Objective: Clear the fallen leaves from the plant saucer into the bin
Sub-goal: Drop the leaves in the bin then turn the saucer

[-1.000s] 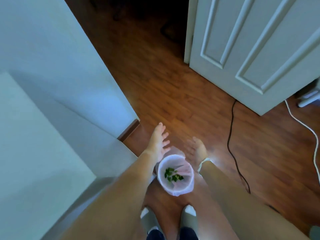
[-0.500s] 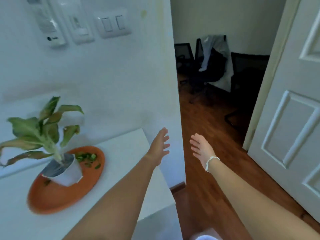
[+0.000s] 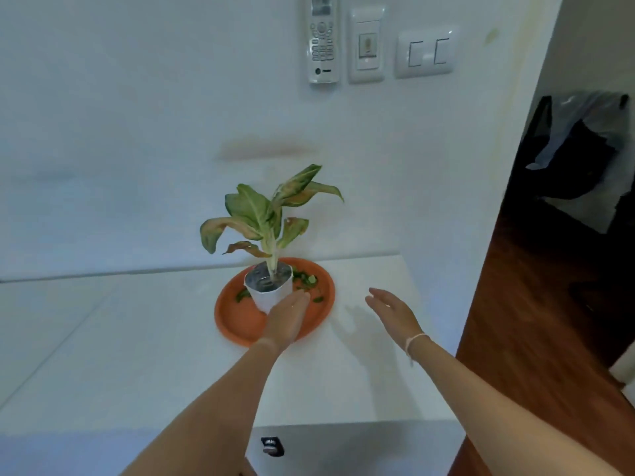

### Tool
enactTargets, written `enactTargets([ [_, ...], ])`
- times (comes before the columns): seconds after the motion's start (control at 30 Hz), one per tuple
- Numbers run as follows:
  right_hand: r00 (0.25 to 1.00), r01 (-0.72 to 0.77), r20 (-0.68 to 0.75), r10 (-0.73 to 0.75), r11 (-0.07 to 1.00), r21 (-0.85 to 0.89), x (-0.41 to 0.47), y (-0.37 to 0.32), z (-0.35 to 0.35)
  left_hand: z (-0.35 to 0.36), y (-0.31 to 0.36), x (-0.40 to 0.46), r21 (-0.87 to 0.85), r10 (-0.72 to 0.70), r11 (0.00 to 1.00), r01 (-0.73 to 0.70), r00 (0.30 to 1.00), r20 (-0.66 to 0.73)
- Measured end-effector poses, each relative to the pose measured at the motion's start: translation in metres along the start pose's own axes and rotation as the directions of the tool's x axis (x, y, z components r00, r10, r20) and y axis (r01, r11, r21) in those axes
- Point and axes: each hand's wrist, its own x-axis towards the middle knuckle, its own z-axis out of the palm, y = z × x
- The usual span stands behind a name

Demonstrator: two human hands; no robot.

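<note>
An orange plant saucer [image 3: 237, 319] lies on a white cabinet top [image 3: 137, 355]. In its middle stands a white pot [image 3: 266, 293] with a leafy plant [image 3: 264, 214]. Small green fallen leaves [image 3: 307, 280] are scattered in the saucer to the right of the pot, and a few more leaf bits [image 3: 242, 294] on its left. My left hand [image 3: 287, 319] hovers flat over the saucer's front right, fingertips next to the pot, holding nothing. Over the bare top just right of the saucer, my right hand [image 3: 391, 312] is open and empty. The bin is out of view.
On the wall above hang a remote control [image 3: 322, 39], a small panel [image 3: 366, 46] and a double light switch [image 3: 427, 52]. An open doorway at right shows a wooden floor [image 3: 536, 304] and dark chairs [image 3: 577, 159]. The cabinet's right edge drops beside my right forearm.
My view has swung up from the bin on the floor to the cabinet and the plant. Both empty hands have moved left, the left one now over the saucer.
</note>
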Motion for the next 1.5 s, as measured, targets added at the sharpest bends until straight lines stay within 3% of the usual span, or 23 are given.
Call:
enactTargets([
  [0.23,1.0,-0.021,0.008,0.022,0.991,-0.134,-0.002,-0.006,0.074,-0.065,-0.069,0.029,0.407,0.222,0.888,-0.213,0.975,0.026],
  [0.37,0.999,-0.013,-0.044,0.002,0.974,-0.227,-0.003,-0.004,0.101,-0.095,-0.092,0.038,0.627,0.228,0.764,-0.154,0.973,-0.039],
  [0.6,0.996,-0.057,-0.083,0.011,0.816,-0.575,-0.002,0.004,0.136,-0.123,-0.125,0.056,0.603,0.168,0.782,-0.158,0.985,0.041],
  [0.83,0.988,-0.099,-0.154,0.005,0.788,-0.608,-0.01,0.003,0.152,-0.138,-0.134,0.067,0.571,0.195,0.785,-0.241,0.971,0.141],
  [1.0,0.973,-0.077,-0.223,-0.061,0.824,-0.561,-0.015,0.008,0.153,-0.154,-0.136,0.078,0.553,0.198,0.782,-0.288,0.956,0.218],
  [1.13,0.934,-0.091,-0.354,-0.042,0.933,-0.348,-0.009,0.005,0.155,-0.161,-0.139,0.084,0.511,0.209,0.807,-0.297,0.952,0.224],
  [1.27,0.895,-0.181,-0.423,0.142,0.982,-0.052,0.008,-0.003,0.151,-0.158,-0.137,0.087,0.392,0.185,0.887,-0.245,0.965,0.184],
  [1.5,0.859,-0.344,-0.285,0.425,0.892,0.294,0.025,-0.009,0.144,-0.162,-0.137,0.101,0.322,0.151,0.925,-0.202,0.973,0.177],
])
